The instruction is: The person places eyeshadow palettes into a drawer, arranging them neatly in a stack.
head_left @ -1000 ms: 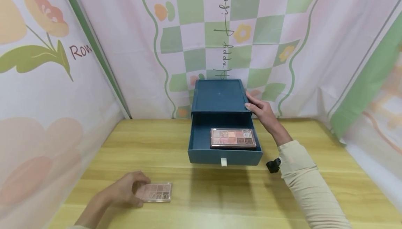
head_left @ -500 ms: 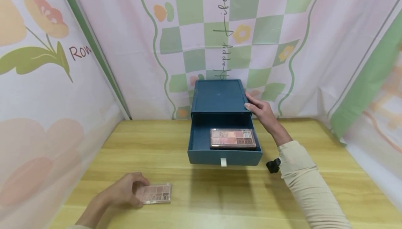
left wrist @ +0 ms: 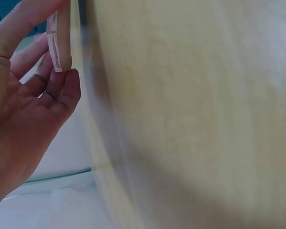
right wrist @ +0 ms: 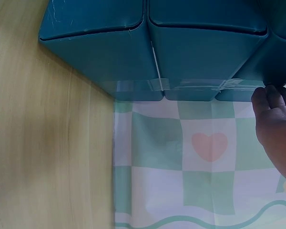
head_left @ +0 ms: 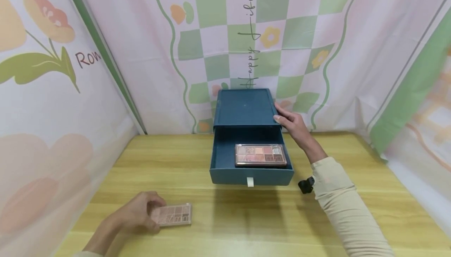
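Observation:
My left hand (head_left: 139, 214) pinches one end of a pale pink eyeshadow palette (head_left: 174, 214) with a clear lettered lid, at the front left. In the left wrist view the palette (left wrist: 61, 40) stands edge-on between thumb and fingers, above the table. My right hand (head_left: 297, 129) rests against the right side of a blue drawer unit (head_left: 246, 108), its thumb at the top front edge. The top drawer (head_left: 230, 176) is pulled out, with a white tab. Inside, on its right, lies another eyeshadow palette (head_left: 260, 155) with several pink and brown pans.
The right wrist view shows stacked blue drawer boxes (right wrist: 205, 57) joined by clear tape, on a wooden table (head_left: 169, 163). Behind stands a checked curtain (head_left: 215, 37); another curtain (head_left: 38, 112) borders the left. A black wrist camera (head_left: 305, 185) sits below the right sleeve.
The palette in my left hand has tipped slightly, its right end a little higher. The right hand and the drawer unit stay as they were.

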The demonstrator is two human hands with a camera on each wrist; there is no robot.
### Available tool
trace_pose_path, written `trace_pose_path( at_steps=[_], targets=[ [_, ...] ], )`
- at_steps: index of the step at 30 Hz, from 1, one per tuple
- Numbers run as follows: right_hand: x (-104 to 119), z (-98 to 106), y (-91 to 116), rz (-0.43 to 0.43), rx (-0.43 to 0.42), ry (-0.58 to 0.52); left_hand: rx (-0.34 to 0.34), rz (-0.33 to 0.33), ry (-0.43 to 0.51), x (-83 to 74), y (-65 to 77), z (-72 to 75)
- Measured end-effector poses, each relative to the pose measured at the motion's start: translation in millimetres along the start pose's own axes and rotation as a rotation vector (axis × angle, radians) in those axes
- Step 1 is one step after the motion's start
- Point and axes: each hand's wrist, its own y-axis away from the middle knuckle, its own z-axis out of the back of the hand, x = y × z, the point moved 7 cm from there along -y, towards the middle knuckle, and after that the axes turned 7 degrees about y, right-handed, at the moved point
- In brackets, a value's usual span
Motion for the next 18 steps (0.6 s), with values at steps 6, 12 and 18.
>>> trace_pose_path(
  at_steps=[6,12,18],
  targets=[
    [1,0,0,0.000,-0.002,0.003,-0.002,-0.035,-0.035,-5.1,-2.3,2.8],
    [0,0,0,-0.012,0.004,0.018,-0.024,-0.105,-0.066,-17.7,-1.8,7.9],
    [0,0,0,-0.007,-0.003,0.016,-0.071,-0.181,-0.051,-41.1,2.1,22.8]
  ],
)
